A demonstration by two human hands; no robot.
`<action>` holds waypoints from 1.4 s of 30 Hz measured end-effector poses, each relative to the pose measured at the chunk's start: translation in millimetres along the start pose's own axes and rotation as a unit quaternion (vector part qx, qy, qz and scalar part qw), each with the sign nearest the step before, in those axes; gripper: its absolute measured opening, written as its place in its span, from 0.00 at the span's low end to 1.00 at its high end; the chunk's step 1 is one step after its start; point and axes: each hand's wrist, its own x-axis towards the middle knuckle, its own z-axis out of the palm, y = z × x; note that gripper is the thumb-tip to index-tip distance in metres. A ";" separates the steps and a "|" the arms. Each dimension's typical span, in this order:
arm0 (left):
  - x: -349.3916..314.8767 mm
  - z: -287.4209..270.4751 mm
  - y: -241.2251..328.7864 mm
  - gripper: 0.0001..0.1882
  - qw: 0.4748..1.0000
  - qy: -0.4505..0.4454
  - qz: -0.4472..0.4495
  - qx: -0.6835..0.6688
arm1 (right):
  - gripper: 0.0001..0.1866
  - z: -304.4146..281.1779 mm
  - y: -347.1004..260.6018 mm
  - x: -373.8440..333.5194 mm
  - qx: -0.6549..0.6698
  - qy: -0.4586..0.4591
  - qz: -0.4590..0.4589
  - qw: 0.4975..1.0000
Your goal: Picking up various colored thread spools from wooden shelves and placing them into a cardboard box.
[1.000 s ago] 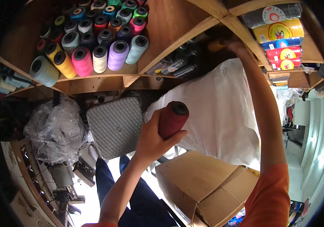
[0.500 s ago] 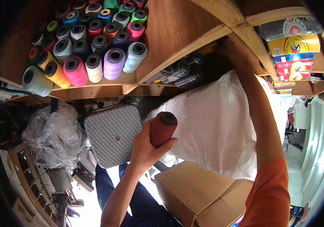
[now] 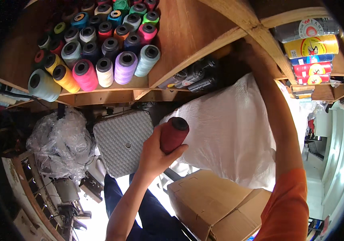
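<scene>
My left hand (image 3: 156, 156) is wrapped round a dark red cone of thread (image 3: 174, 135), its black core end tipped up toward me. Up and to the right, my right hand (image 3: 245, 51) reaches deep into a shadowed shelf compartment; darkness hides its fingers and anything in them. Dark packaged thread cones (image 3: 198, 74) lie in that same compartment, left of the hand. Below the reaching arm bulges a large white woven sack (image 3: 228, 132).
Many-coloured thread cones stand on the upper left shelf (image 3: 99, 91). Wrapped cones (image 3: 312, 47) are stacked at the upper right. A grey textured seat (image 3: 123, 134), a clear plastic bundle (image 3: 61, 140) and a cardboard box (image 3: 208, 197) sit below.
The view has shifted slightly, so the shelf and seat appear a little further right. My left hand keeps its hold on the red thread cone, and my right arm stays in the compartment.
</scene>
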 end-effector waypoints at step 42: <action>1.3 -8.6 13.0 0.40 0.999 -0.003 0.033 0.019 | 0.19 -93.0 -124.5 20.3 0.266 -0.222 0.065 0.936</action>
